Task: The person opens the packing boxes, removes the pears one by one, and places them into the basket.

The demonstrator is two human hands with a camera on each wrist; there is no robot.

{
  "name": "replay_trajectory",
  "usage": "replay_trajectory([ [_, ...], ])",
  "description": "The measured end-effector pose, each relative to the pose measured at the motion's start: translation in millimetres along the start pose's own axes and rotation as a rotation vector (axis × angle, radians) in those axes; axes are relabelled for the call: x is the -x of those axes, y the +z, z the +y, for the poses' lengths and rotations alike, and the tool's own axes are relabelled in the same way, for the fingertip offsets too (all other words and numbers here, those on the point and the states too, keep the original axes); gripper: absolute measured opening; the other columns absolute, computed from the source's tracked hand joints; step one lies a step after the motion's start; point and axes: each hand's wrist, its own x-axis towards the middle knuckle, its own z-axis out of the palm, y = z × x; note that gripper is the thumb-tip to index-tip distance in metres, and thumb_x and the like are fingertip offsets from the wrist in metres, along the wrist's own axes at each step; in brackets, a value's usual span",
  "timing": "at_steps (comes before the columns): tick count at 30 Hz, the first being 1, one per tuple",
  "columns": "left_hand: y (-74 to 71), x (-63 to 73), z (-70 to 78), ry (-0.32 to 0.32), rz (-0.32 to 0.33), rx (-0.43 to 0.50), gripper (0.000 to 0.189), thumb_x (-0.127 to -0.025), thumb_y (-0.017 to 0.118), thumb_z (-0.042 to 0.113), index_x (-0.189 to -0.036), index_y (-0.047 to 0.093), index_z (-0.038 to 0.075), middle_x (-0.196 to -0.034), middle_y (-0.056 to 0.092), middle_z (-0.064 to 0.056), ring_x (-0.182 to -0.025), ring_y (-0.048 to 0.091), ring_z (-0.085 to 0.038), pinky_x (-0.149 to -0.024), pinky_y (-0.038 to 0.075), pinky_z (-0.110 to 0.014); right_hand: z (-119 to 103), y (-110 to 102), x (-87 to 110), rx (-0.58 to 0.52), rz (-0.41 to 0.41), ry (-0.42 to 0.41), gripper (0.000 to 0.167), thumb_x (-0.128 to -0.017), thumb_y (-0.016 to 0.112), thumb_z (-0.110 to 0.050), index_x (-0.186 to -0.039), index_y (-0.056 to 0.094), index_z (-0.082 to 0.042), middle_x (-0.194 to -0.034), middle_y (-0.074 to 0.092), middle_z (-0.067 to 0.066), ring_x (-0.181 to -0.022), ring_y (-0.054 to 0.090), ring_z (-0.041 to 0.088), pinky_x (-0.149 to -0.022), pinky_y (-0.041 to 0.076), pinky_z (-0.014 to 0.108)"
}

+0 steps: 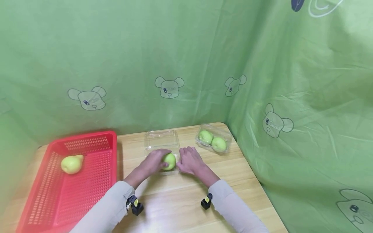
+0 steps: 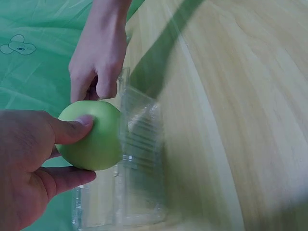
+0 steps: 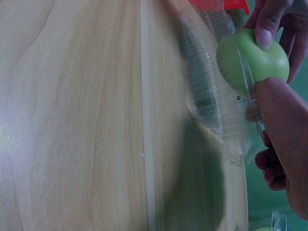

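Note:
A green apple (image 1: 169, 161) is in my left hand (image 1: 153, 161), thumb on top and fingers around its side. In the left wrist view the apple (image 2: 96, 137) overlaps one half of an open clear plastic clamshell box (image 1: 162, 139). My right hand (image 1: 190, 160) grips the right edge of this box, fingers curled at the rim. The right wrist view shows the box's ribbed wall (image 3: 204, 72) beside the apple, with the right hand's fingertips (image 3: 272, 168) past the rim.
A second clear box (image 1: 225, 134) with two green apples (image 1: 219, 144) stands at the table's back right. On the left is a red plastic basket (image 1: 87, 184) with yellow-green fruit (image 1: 71, 164) inside. Green curtain (image 1: 186, 58) hangs along the table's back and right sides.

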Motion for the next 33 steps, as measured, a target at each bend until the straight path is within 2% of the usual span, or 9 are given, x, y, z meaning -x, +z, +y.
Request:
replay_trajectory([
  [5,-6.6,1.8,3.3,-0.005,0.01,0.021,0.064,-0.083,0.081,0.001,-0.142,0.057,-0.002,-0.141,0.065,-0.022,-0.128,0.064,-0.038,-0.113,0.054,-0.047,0,1,0.6,-0.011,0.0,0.006,0.034,-0.094,0.058,-0.042,-0.103,0.059,-0.009,-0.087,0.06,0.005,-0.087,0.056,0.022,-0.088,0.052,0.037],
  [9,-13.6,4.2,6.9,-0.015,0.02,0.012,0.064,-0.083,0.081,0.0,-0.142,0.056,-0.005,-0.138,0.066,-0.023,-0.122,0.067,-0.037,-0.109,0.058,-0.046,0,1,1.0,-0.008,0.005,-0.001,0.033,-0.094,0.059,-0.04,-0.103,0.06,-0.009,-0.087,0.06,0.004,-0.086,0.056,0.021,-0.089,0.052,0.037],
  [15,-28.4,4.2,10.3,0.024,0.049,-0.025,0.06,-0.082,0.082,0.001,-0.138,0.061,-0.003,-0.134,0.068,-0.022,-0.12,0.069,-0.037,-0.106,0.059,-0.046,0,1,0.3,0.009,0.005,-0.008,0.032,-0.093,0.057,-0.039,-0.104,0.059,-0.009,-0.087,0.059,0.004,-0.085,0.055,0.02,-0.089,0.052,0.036],
  [20,-42.3,5.8,6.2,0.035,0.068,-0.04,0.061,-0.083,0.081,0.003,-0.141,0.06,0.001,-0.131,0.071,-0.021,-0.116,0.071,-0.037,-0.102,0.061,-0.048,-1,-1,-0.5,0.002,0.004,-0.003,0.027,-0.09,0.058,-0.037,-0.099,0.057,-0.011,-0.085,0.058,0.003,-0.083,0.053,0.02,-0.087,0.052,0.037],
  [26,-59.4,10.4,-0.3,0.034,0.084,-0.047,0.063,-0.084,0.082,0.004,-0.142,0.06,0.005,-0.128,0.073,-0.02,-0.113,0.072,-0.037,-0.1,0.062,-0.048,-1,-3,-1.6,0.0,0.01,-0.003,0.029,-0.09,0.058,-0.038,-0.1,0.058,-0.01,-0.086,0.059,0.004,-0.084,0.054,0.021,-0.088,0.052,0.038],
  [33,-77.7,17.0,-6.0,0.04,0.074,-0.052,0.063,-0.084,0.082,0.006,-0.143,0.06,0.007,-0.129,0.072,-0.02,-0.115,0.071,-0.039,-0.101,0.061,-0.051,0,-4,-1.5,0.009,0.012,-0.012,0.03,-0.09,0.055,-0.038,-0.099,0.058,-0.01,-0.085,0.06,0.004,-0.083,0.055,0.021,-0.089,0.053,0.038],
])
